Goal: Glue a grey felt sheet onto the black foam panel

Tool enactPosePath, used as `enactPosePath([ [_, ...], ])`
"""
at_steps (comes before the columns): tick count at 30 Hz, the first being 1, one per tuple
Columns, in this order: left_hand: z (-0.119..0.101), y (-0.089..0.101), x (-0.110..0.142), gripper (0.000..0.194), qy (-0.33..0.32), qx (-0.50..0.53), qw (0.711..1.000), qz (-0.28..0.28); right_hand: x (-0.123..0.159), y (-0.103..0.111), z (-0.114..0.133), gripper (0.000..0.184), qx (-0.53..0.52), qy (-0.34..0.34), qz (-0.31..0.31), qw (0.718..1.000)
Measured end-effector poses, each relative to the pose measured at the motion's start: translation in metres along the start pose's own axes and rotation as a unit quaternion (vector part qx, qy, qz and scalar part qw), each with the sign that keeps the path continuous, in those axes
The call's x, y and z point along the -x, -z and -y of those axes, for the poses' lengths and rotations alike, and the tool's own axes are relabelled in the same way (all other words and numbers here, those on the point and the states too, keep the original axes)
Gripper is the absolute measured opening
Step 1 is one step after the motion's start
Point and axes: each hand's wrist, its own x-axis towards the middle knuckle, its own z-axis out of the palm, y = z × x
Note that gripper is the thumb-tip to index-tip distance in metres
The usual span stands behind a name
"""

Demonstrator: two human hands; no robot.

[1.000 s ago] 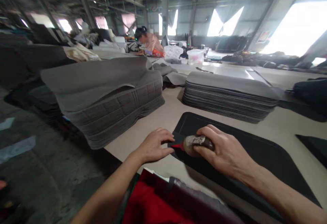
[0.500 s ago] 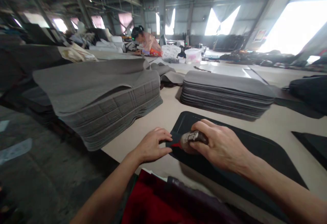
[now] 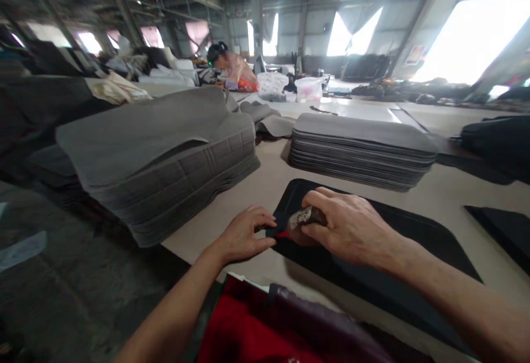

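A black rounded-corner fabric panel (image 3: 397, 275) lies flat on the pale table. My left hand (image 3: 244, 234) is at its near-left end, thumb and fingertips holding the edge from either side of a small dark flap. In my right hand (image 3: 351, 228) is a squeeze bottle (image 3: 302, 224), brownish and smeared with pale residue. The bottle is tilted, and its red nozzle (image 3: 282, 234) points left at the panel's edge between my left thumb and fingers. The exact tip is hard to make out.
Stacked grey felt sheets (image 3: 182, 170) rise at the left. Another neat grey stack (image 3: 360, 150) stands behind the panel. A second black panel (image 3: 501, 236) and a dark bundle (image 3: 497, 148) are at the right. Farther back, a person (image 3: 234, 70) bends near white containers (image 3: 271, 84).
The view has shifted slightly. The bottle's nozzle tip sits a little closer to my left fingertips and the panel's edge. Both hands keep their holds.
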Motion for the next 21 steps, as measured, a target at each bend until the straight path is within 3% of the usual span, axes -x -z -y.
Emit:
enactPosePath([
  [21,0.000,0.000,-0.002,0.024,0.017,0.003,1.000,0.000,0.034,0.027,-0.028,0.009,0.040,-0.027,0.014,0.999],
])
